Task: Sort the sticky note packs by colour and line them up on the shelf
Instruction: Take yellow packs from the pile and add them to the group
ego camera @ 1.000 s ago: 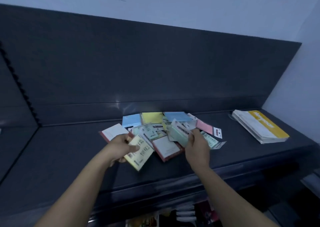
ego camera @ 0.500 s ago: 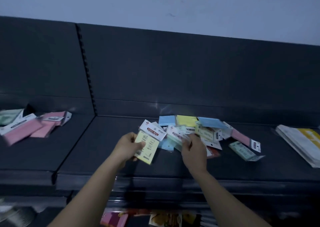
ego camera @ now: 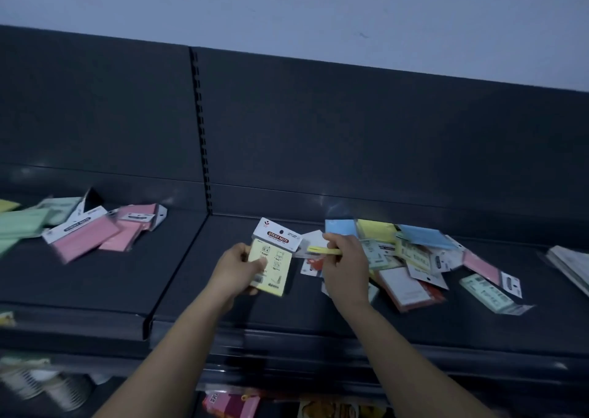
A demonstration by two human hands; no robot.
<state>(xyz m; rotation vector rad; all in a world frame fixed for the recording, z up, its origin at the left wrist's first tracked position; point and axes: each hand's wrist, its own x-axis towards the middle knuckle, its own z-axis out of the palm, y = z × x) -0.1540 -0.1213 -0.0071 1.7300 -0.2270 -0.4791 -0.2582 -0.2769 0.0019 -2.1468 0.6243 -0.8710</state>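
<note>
a person's left hand grips a yellow sticky note pack upright above the dark shelf, thumb across its face. the right hand, which half a second ago was digging in the mixed pile, has now lifted out a second yellow pack, pinched edge-on and brought just beside the first. the view has swung left, revealing pink packs and green packs loosely grouped on the next bay. the yellows look ready to be paired and placed; most of the pile remains unsorted.
</note>
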